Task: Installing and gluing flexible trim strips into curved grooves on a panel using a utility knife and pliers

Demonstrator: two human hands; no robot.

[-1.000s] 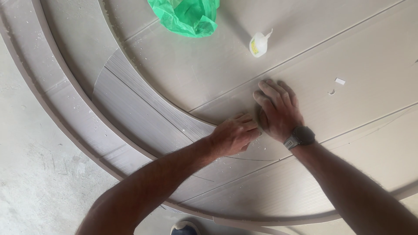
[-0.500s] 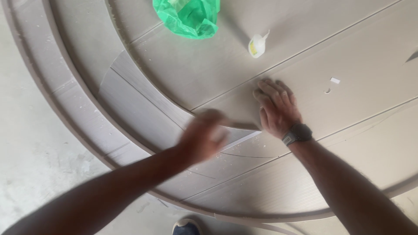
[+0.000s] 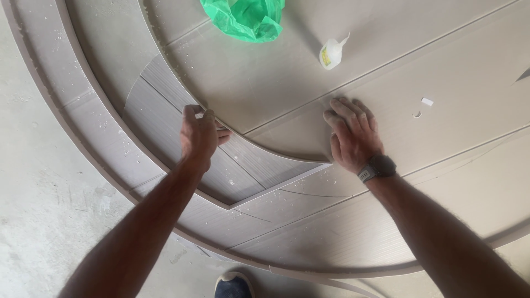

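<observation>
A person bends over a large round panel (image 3: 441, 66) of pale grey-brown board laid on a concrete floor (image 3: 33, 221), both bare hands at work along a curved seam. The left hand (image 3: 200, 135) curls over the raised curved edge of the panel's upper layer, its grip closed on that edge, thumb side toward the ribbed curved wedge piece (image 3: 221, 160) that lies just below it (the wedge narrows to a point toward the right). The right hand (image 3: 353, 132) lies flat with fingers spread on the upper layer, close beside the wedge's tip; its grip is apart and holds nothing, the palm simply pressing on the board. A dark wristwatch (image 3: 378, 167) sits on the right wrist. Further up the panel, well apart from both hands, a small white glue bottle (image 3: 331, 53) lies on its side, and a crumpled green plastic bag (image 3: 245, 16) rests near the top edge of the view. Curved outer rim bands (image 3: 83, 110) ring the panel at left. The toe of a dark blue shoe (image 3: 234, 286) shows at the bottom
</observation>
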